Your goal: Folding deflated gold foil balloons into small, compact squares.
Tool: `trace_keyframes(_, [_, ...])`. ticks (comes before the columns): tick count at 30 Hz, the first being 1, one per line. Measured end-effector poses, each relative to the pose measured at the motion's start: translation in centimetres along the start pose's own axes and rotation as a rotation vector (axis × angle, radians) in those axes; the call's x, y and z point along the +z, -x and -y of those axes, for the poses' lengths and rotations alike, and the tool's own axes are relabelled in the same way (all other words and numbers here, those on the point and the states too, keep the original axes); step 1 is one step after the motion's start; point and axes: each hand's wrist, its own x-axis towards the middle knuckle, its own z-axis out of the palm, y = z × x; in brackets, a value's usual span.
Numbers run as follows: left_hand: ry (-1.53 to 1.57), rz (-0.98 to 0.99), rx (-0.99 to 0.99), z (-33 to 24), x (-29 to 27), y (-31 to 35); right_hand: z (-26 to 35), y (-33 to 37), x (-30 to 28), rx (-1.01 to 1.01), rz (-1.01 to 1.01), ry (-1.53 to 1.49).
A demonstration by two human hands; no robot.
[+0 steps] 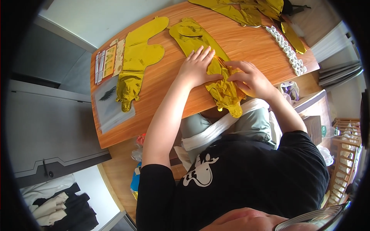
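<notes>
A flat gold foil balloon (221, 86) lies in front of me, its crumpled lower end reaching past the near table edge. Its far part is smooth and carries a curved fold. My left hand (195, 69) rests palm down across the balloon, open, with the fingers stretched and the thumb pointing right. Facing it, my right hand (252, 80) has bent fingers closed on the crinkled foil along the balloon's right side. A second gold foil balloon (140, 52), spread flat, is to the left with its narrow end creased.
Left on the wooden table (173, 92) are a printed card (110, 59) and a clear plastic bag (113, 109). More gold foil (246, 13) lies at the far right, beside a row of small white loops (286, 50). A wooden crib (343, 158) stands right of me.
</notes>
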Motion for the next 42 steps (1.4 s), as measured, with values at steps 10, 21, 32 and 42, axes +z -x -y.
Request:
trace_keyframes(10, [-0.001,-0.022,0.009,0.4,0.3,0.5,-1.7,-0.2,1.8,-0.085,0.05,-0.166])
trace_keyframes(21, [0.04,0.082,-0.025,-0.8,-1.4,0.5,-3.0,0.7,2.3,-0.181,0.06,-0.166])
trace_keyframes(32, [-0.015,0.065,-0.015,-0.4,-1.1,0.3,-2.9,0.2,2.3,-0.074,-0.035,-0.248])
trace_keyframes(42, [-0.062,0.055,0.016,0.3,-0.3,-0.2,-3.0,0.6,2.7,0.009,-0.076,-0.224])
